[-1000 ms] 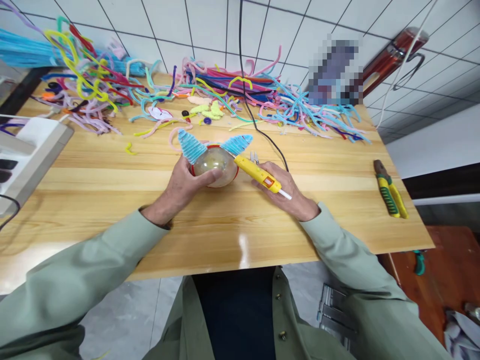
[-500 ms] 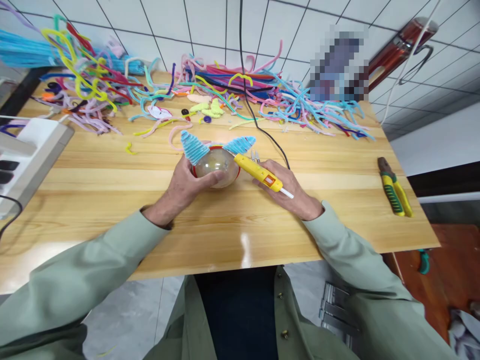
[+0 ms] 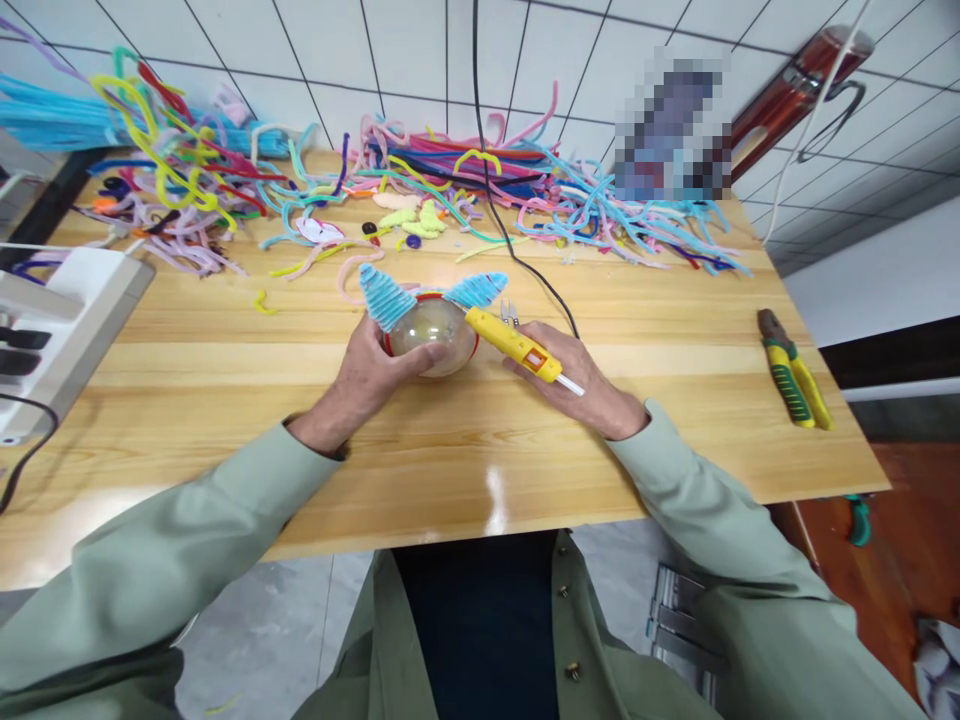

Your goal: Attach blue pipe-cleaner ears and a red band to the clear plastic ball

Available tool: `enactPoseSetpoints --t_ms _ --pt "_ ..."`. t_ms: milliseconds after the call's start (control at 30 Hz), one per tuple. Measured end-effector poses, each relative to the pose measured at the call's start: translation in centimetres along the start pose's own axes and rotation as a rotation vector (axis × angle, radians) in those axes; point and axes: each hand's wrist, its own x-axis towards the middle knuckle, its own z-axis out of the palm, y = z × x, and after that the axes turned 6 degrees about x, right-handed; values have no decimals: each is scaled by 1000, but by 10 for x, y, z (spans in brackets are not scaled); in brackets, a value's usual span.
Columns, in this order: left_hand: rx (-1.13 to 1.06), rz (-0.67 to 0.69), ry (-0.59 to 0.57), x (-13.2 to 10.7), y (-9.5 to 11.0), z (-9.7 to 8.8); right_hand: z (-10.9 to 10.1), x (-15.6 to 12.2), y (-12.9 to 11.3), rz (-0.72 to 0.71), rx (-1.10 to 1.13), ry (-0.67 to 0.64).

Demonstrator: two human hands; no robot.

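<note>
My left hand (image 3: 375, 365) is closed around the left side of a clear plastic ball (image 3: 433, 335), its thumb lying across the front. A red band runs around the ball. Two light-blue fuzzy ear shapes (image 3: 387, 297) stand at its top left and top right. My right hand (image 3: 566, 370) grips a yellow glue gun (image 3: 514, 345), with a white glue stick (image 3: 570, 385) poking out of its back end. The gun's nozzle points up and left, at the base of the right ear; whether it touches cannot be made out.
Piles of coloured pipe cleaners (image 3: 465, 165) line the back of the wooden table (image 3: 420, 470). A black cord (image 3: 544, 275) comes down to the glue gun. A white power strip (image 3: 90, 320) lies at left, yellow-green pliers (image 3: 793, 370) at right. A red-brown flask (image 3: 802, 95) stands back right.
The whole view has shifted very slightly. Both hands, the ball and the glue gun keep nearly the same positions relative to each other.
</note>
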Motion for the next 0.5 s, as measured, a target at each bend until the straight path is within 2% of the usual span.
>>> enactPoseSetpoints --t_ms 167,300,500 --pt "-29 35 -4 -1 -3 0 0 0 -1 2 -4 33" --pt "-28 54 -9 -2 -1 1 1 1 -1 19 5 -1" --pt "-50 1 -21 0 -5 -2 0 1 -6 94 65 37"
